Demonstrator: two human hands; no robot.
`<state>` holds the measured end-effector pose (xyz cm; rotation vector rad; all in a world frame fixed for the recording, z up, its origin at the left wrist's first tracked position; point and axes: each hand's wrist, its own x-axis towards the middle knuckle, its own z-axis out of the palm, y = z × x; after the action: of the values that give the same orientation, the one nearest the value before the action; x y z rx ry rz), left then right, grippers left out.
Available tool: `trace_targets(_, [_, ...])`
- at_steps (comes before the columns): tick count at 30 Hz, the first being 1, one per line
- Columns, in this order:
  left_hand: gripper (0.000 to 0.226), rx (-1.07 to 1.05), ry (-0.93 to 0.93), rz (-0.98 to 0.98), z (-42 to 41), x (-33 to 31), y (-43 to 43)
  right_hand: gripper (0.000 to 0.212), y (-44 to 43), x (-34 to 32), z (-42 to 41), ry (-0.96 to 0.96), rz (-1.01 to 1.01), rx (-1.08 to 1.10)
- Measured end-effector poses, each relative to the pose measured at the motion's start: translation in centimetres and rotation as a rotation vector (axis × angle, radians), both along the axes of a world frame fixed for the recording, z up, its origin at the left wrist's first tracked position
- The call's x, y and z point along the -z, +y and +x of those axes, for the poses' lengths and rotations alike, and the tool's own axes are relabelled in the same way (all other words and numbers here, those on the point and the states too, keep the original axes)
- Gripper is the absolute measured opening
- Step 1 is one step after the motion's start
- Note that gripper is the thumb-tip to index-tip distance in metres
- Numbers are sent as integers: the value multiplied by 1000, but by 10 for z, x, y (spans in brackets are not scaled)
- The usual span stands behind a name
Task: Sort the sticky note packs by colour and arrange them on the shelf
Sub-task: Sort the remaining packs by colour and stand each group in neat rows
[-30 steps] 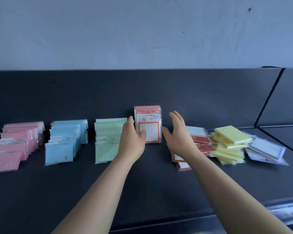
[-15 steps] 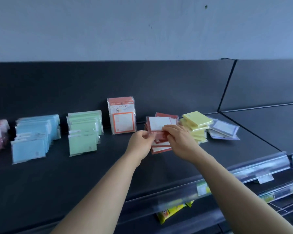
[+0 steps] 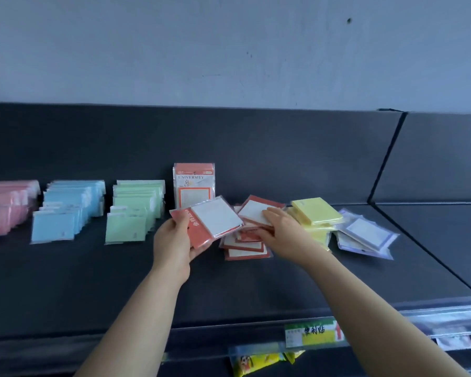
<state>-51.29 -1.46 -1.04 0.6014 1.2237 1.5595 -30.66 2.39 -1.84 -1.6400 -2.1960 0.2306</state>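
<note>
Red pack (image 3: 212, 224) clamped in my left hand (image 3: 174, 243); right hand (image 3: 286, 229) on pile (image 3: 245, 248), grip unclear.
Likely light, slick film: I'd pinch edges.

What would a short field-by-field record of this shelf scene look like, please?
left hand: holds a red pack, tilted, above the shelf
right hand: on the top pack of the loose red pile; grip unclear
sorted, left to right: pink row, blue row, green row
upright red pack: stands right of the green row
unsorted: yellow stack, purple-edged packs, right of the red pile
</note>
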Motion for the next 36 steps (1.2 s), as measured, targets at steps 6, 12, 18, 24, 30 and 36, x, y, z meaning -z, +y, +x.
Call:
trace_targets(6, [18,22,39,-15,-11,6,-13,22,5,2,7,-42,95,-12])
trace_targets(12, [26,18,130,-22,-17,8,-27,31,-4,1,11,400,232,43])
trace_targets(18, [9,-4,192,-47,-23,5,-22,28,-27,-3,-5,857,123,-105])
trace_targets(24, [24,75,-38,-72,-14,-7,-17,40,-35,19,-21,679,34,-238])
trace_targets(30, [31,336,-14,-1,-19,-3,-15,59,-45,17,-33,577,-17,-307])
trace_targets(36, [31,296,-2,-51,-35,7,-18,54,-28,6,-20,305,13,-3])
